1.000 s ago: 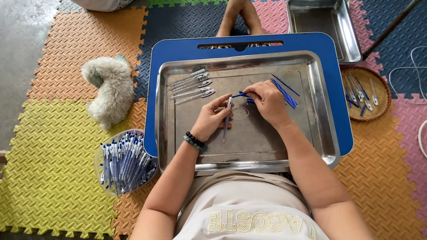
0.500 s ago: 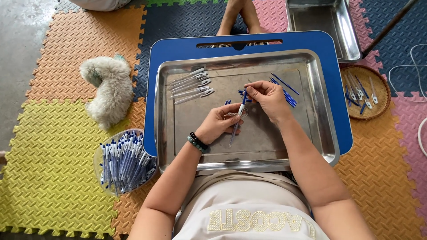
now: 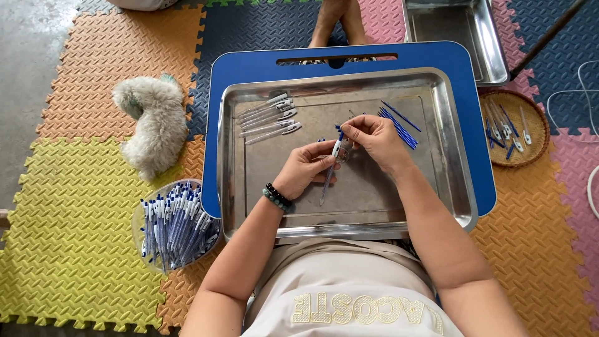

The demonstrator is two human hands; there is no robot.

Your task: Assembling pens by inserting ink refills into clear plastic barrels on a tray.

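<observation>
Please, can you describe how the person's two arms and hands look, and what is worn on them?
Both arms are bare, with no sleeves showing and no gloves. The left hand has a bracelet at its wrist: a string of dark beads beside a string of greenish beads. The right hand wears nothing that I can see; no ring or watch shows on either hand.

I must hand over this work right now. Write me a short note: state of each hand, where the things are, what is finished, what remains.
Left hand: holds the clear pen barrel over the steel tray.
Right hand: pinches the pen's upper end with the blue part.
On the tray: clear barrels at upper left, blue refills at upper right.
Done: bowl of assembled pens on the mat, left of the tray.
Left: the pen in hand, plus the loose barrels and refills. Small basket of parts sits to the right.
</observation>
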